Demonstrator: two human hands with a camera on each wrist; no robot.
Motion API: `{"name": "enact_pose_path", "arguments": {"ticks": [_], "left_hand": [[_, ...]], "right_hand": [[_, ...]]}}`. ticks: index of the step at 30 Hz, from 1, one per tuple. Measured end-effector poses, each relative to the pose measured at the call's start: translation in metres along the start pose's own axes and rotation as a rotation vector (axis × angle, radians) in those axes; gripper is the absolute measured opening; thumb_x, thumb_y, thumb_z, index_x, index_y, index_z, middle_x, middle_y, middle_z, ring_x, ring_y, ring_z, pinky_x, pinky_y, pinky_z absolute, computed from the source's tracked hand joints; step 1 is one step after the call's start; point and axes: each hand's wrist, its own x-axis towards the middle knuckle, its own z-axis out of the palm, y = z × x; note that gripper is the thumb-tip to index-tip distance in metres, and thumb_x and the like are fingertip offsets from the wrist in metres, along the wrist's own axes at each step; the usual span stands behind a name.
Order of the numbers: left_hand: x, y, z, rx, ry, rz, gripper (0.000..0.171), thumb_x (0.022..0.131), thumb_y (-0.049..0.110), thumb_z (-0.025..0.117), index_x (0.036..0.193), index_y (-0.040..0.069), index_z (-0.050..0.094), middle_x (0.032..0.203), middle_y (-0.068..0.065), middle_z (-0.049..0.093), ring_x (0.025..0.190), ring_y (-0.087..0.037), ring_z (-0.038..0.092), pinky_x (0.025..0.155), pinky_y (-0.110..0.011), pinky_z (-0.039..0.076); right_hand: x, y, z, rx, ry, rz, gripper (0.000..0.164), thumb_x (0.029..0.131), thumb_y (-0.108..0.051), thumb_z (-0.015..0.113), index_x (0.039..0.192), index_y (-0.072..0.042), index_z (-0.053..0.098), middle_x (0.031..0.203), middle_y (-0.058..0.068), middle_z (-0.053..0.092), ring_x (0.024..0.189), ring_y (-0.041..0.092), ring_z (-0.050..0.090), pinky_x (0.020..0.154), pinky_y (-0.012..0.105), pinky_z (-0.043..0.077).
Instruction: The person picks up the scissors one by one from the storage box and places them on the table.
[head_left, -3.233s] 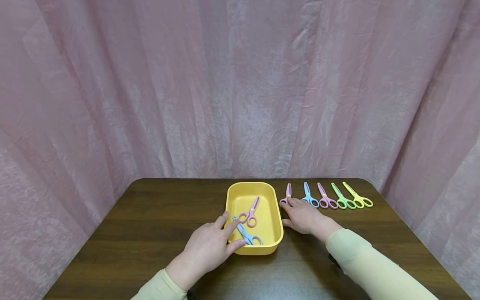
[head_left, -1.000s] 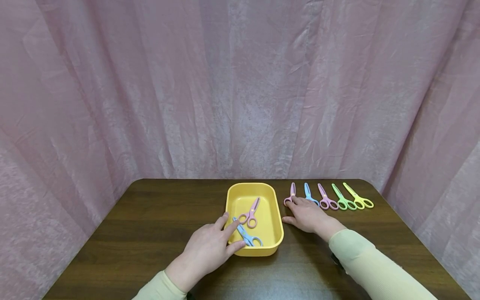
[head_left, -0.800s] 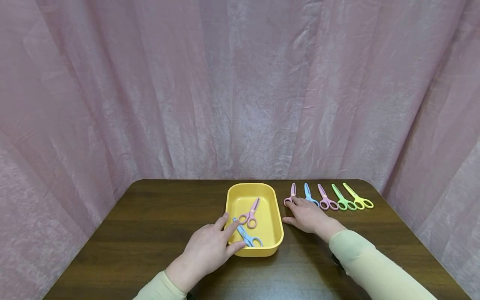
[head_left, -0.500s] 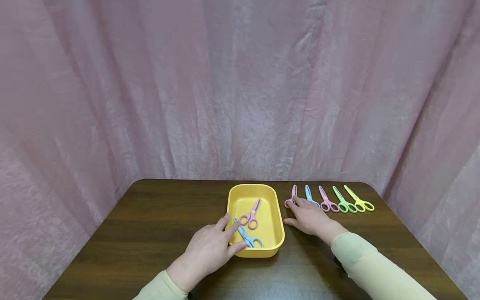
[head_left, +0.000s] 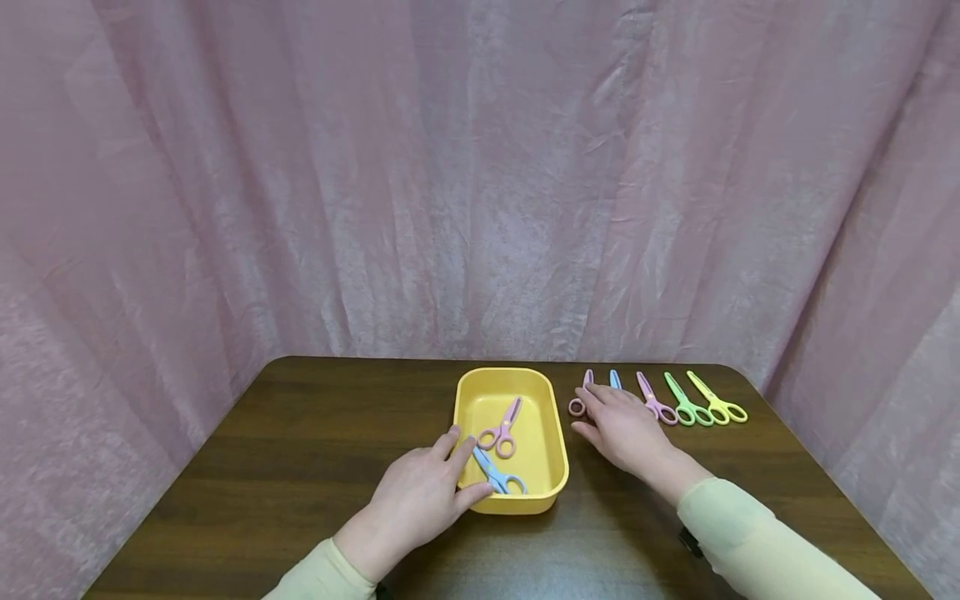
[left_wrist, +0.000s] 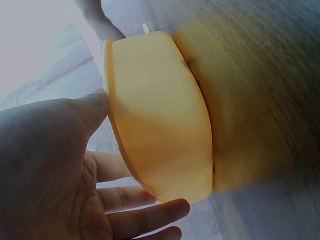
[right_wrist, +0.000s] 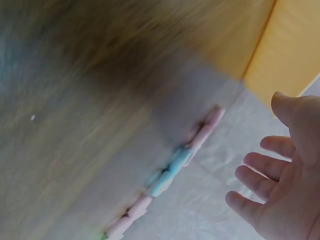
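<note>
A yellow tray (head_left: 558, 467) stands mid-table with pink scissors (head_left: 506, 433) and blue scissors (head_left: 497, 477) inside. My left hand (head_left: 416, 496) rests on its near-left corner. In the left wrist view, the thumb touches the rim and the other fingers (left_wrist: 150, 220) extend loosely. My right hand (head_left: 626, 429) hovers right of the tray, above the first pink scissors (head_left: 577, 407). It partly hides these and the blue scissors (head_left: 615, 379) beside them. In the right wrist view, its fingers (right_wrist: 257, 182) are spread, with nothing between them.
Further right in the row lie pink-purple scissors (head_left: 649, 398), green scissors (head_left: 684, 404) and yellow scissors (head_left: 712, 402). The row runs along the back of the dark wooden table (head_left: 330, 417). A pink curtain (head_left: 480, 208) hangs behind the table.
The first pink scissors shifted right, away from the tray, with my right hand on them. My right hand has since lifted off and moved slightly right. The left hand stays on the tray.
</note>
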Motion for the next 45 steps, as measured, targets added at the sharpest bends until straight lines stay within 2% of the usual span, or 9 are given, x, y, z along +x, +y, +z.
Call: {"name": "enact_pose_path", "arguments": {"ticks": [3, 10, 20, 24, 29, 34, 45], "left_hand": [[0.000, 0.000, 0.000, -0.001, -0.004, -0.004, 0.069, 0.105, 0.061, 0.068, 0.147, 0.007, 0.070, 0.147, -0.022, 0.066, 0.102, -0.035, 0.079, 0.091, -0.048, 0.062], [0.001, 0.000, 0.002, -0.001, 0.007, 0.002, 0.068, 0.105, 0.061, 0.069, 0.146, 0.007, 0.070, 0.146, -0.022, 0.066, 0.101, -0.035, 0.079, 0.090, -0.048, 0.063], [0.002, -0.001, 0.003, 0.001, 0.015, 0.001, 0.070, 0.105, 0.061, 0.068, 0.146, 0.004, 0.070, 0.146, -0.022, 0.066, 0.101, -0.035, 0.079, 0.089, -0.048, 0.063], [0.001, -0.002, 0.003, 0.008, 0.029, 0.006, 0.070, 0.105, 0.061, 0.068, 0.144, 0.003, 0.070, 0.146, -0.021, 0.067, 0.098, -0.034, 0.079, 0.087, -0.047, 0.063], [0.000, -0.001, 0.003, 0.012, 0.037, 0.014, 0.069, 0.105, 0.061, 0.068, 0.144, 0.004, 0.070, 0.145, -0.021, 0.067, 0.097, -0.033, 0.079, 0.087, -0.047, 0.063], [-0.001, -0.002, 0.001, 0.012, 0.032, 0.017, 0.069, 0.105, 0.061, 0.069, 0.145, 0.005, 0.070, 0.145, -0.022, 0.067, 0.097, -0.033, 0.079, 0.087, -0.047, 0.063], [-0.002, -0.002, -0.001, 0.008, 0.028, 0.011, 0.068, 0.105, 0.060, 0.068, 0.145, 0.005, 0.069, 0.145, -0.022, 0.067, 0.097, -0.035, 0.079, 0.087, -0.048, 0.063]], "right_hand": [[0.000, -0.005, -0.003, 0.007, 0.037, -0.023, 0.056, 0.097, -0.030, 0.087, 0.140, 0.002, 0.071, 0.140, 0.021, 0.071, 0.133, 0.041, 0.067, 0.112, 0.058, 0.051], [0.001, -0.022, -0.016, 0.038, 0.043, -0.075, 0.050, 0.098, -0.028, 0.087, 0.137, 0.001, 0.074, 0.141, 0.020, 0.071, 0.131, 0.042, 0.067, 0.113, 0.058, 0.051], [0.003, -0.042, -0.028, 0.100, 0.067, -0.247, 0.044, 0.095, -0.025, 0.090, 0.131, -0.002, 0.077, 0.135, 0.017, 0.073, 0.128, 0.037, 0.069, 0.112, 0.058, 0.052], [0.001, -0.048, -0.027, 0.106, 0.035, -0.293, 0.043, 0.094, -0.026, 0.091, 0.129, -0.005, 0.078, 0.134, 0.014, 0.074, 0.126, 0.036, 0.070, 0.112, 0.060, 0.052], [0.000, -0.054, -0.028, 0.099, -0.022, -0.299, 0.043, 0.095, -0.028, 0.090, 0.130, -0.008, 0.078, 0.134, 0.011, 0.075, 0.126, 0.032, 0.070, 0.111, 0.054, 0.053], [0.001, -0.062, -0.029, 0.105, -0.044, -0.319, 0.044, 0.092, -0.029, 0.091, 0.130, -0.009, 0.079, 0.133, 0.010, 0.075, 0.124, 0.031, 0.071, 0.111, 0.054, 0.053], [0.014, -0.086, -0.029, 0.126, -0.111, -0.424, 0.051, 0.086, -0.031, 0.096, 0.130, -0.013, 0.080, 0.132, 0.004, 0.075, 0.124, 0.025, 0.070, 0.108, 0.048, 0.054]]}}
